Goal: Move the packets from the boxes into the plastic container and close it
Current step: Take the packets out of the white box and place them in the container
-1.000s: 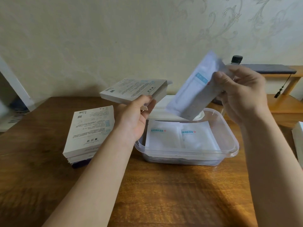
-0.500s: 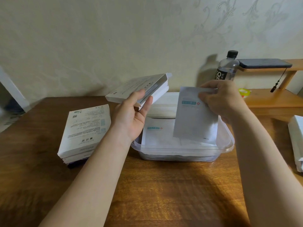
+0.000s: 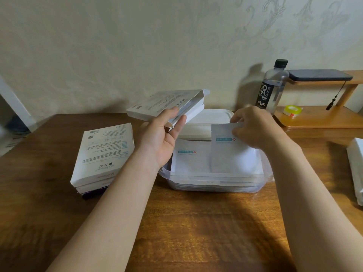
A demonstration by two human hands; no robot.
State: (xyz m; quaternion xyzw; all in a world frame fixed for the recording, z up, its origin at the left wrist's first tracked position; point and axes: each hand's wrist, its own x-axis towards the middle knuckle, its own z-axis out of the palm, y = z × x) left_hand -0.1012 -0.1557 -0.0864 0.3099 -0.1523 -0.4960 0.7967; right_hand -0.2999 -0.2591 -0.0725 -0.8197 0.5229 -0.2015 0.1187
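My left hand [image 3: 164, 135] grips an open white box [image 3: 167, 104] in the air, above the left end of the clear plastic container [image 3: 216, 180]. With my right hand [image 3: 253, 127] I pinch the top edge of a white packet [image 3: 228, 154] that leans into the right half of the container. Another white packet [image 3: 189, 158] lies flat in the left half. The container's white lid [image 3: 208, 121] lies on the table just behind it. A stack of white boxes [image 3: 103, 152] rests on the table to the left.
A dark-labelled bottle [image 3: 272, 87] stands at the back right beside a wooden shelf [image 3: 322, 118] with a roll of yellow tape [image 3: 292, 110] and a dark phone [image 3: 319, 75] on top. A white bundle [image 3: 356, 169] lies at the right table edge. The wall is close behind.
My right hand has brought the packet down from above the container until it leans inside the right half. The left hand has kept the open box raised in about the same place.
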